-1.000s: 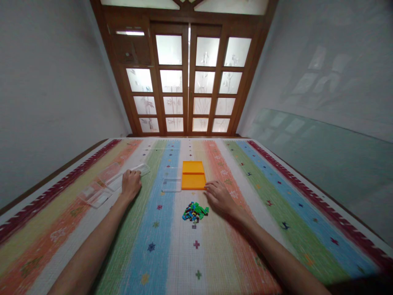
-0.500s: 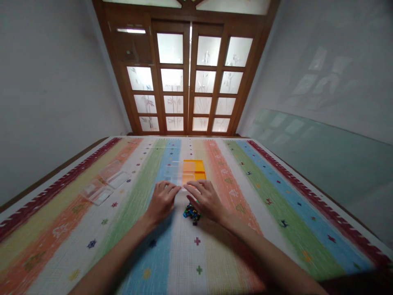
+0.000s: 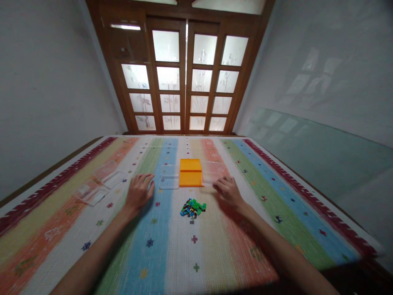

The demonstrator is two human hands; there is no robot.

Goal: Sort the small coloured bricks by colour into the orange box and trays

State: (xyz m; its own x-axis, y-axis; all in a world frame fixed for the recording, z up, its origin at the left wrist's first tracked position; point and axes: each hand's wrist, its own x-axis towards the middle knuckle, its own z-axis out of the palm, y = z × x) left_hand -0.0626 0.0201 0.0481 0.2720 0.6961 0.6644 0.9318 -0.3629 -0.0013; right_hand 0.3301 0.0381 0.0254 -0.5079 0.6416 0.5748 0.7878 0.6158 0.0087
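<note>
My right hand [image 3: 229, 191] is closed, its fingertips at the near edge of a clear plastic box [image 3: 212, 170] that lies against the right side of an orange box [image 3: 190, 179]. This clear box is faint and slightly blurred. My left hand [image 3: 139, 192] hovers over the cloth with fingers and thumb apart, holding nothing. Beside it, another clear plastic box [image 3: 169, 182] adjoins the orange one on the left. A pile of small green, blue and black plastic pieces [image 3: 193, 208], like building bricks, lies between my hands, nearer to me.
Two more open clear plastic boxes [image 3: 93, 194] rest on the left of the striped tablecloth [image 3: 172, 262]. Walls flank the table, a glass pane [image 3: 307, 135] leans along the right one, and wooden glazed doors [image 3: 186, 78] stand beyond the far edge.
My hands have moved apart, left hand leftward and right hand rightward. A clear box that overlapped the orange box now lies to its right. The orange box and the pile are uncovered.
</note>
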